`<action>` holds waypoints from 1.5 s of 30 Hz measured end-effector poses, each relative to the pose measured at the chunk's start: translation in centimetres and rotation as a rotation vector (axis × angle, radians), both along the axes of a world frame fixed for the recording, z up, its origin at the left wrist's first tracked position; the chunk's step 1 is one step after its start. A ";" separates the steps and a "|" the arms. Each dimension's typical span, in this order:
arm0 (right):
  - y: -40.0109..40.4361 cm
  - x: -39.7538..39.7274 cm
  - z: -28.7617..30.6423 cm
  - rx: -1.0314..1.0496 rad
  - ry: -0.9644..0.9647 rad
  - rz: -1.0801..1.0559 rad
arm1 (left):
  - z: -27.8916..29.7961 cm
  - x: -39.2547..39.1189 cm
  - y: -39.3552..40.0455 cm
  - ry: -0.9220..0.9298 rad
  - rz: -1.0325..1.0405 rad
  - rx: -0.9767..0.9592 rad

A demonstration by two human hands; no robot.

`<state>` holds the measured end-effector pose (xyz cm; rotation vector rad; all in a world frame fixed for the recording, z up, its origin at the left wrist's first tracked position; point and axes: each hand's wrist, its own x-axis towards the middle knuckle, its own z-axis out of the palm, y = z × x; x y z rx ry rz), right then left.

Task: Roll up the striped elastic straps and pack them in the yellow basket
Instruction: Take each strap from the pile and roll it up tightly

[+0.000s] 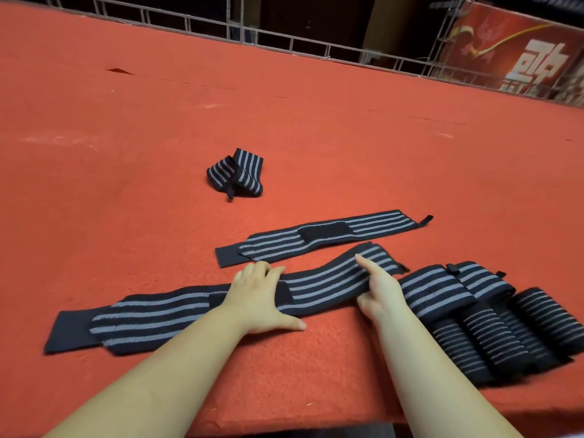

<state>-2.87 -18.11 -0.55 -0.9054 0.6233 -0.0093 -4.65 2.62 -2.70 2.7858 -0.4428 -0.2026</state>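
Note:
A long black strap with grey stripes (pixel 331 279) lies flat across the red carpeted surface (pixel 158 137) in front of me. My left hand (pixel 259 298) presses on its middle, fingers spread, thumb on the carpet. My right hand (pixel 379 292) rests on the strap further right, index finger straight, pointing along it. A second flat strap (pixel 322 237) lies just beyond. A loosely rolled strap (pixel 235 173) sits farther off. Several more straps (pixel 480 317) are piled at the right. No yellow basket is in view.
The red surface ends at a near edge (pixel 316 423) by my forearms. A metal truss railing (pixel 284 39) runs along the far side, with a red banner (pixel 518 49) at the upper right.

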 end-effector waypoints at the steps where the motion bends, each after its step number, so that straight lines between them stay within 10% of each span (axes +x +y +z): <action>1: -0.1 0.3 0.2 -0.009 -0.029 -0.014 | -0.1 -0.1 0.0 -0.015 0.003 0.005; 18: -1.5 2.7 1.3 -0.333 -0.248 -0.099 | -0.9 0.4 0.0 -0.107 0.084 -0.041; 24: -1.1 2.1 1.6 -1.166 -0.041 -0.060 | -0.9 0.2 0.0 -0.093 0.081 -0.021; 27: 2.0 0.3 1.3 -1.485 -0.246 -0.025 | -0.2 0.1 0.4 -0.013 0.037 -0.043; 33: 9.3 -2.7 0.0 -1.430 -0.451 0.693 | 1.8 1.2 8.1 0.125 0.211 -0.074; 39: 15.6 -3.5 -0.2 -1.427 -0.588 0.859 | 2.5 -1.3 16.1 0.134 0.388 0.248; 45: 19.5 -3.5 1.0 -1.359 -0.647 0.962 | 3.9 -2.7 15.9 -0.056 0.392 -0.054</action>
